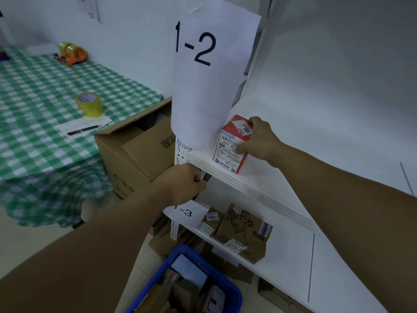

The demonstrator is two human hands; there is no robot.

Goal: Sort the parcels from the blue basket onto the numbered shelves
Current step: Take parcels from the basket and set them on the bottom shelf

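Right hand (pixel 261 141) grips red parcel (pixel 232 145) on shelf (pixel 259 185) (sign (pixel 209 71) reads 1-2).

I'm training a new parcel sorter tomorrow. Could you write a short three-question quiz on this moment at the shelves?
1. True or false: the right hand grips the red-and-white parcel standing on the shelf signed 1-2.
2. What lies on the shelf signed 1-3? A) brown parcels B) a tape roll C) a pen
3. Fill in: more parcels wait below in the ___ basket.

Key: 1 true; 2 A; 3 blue.
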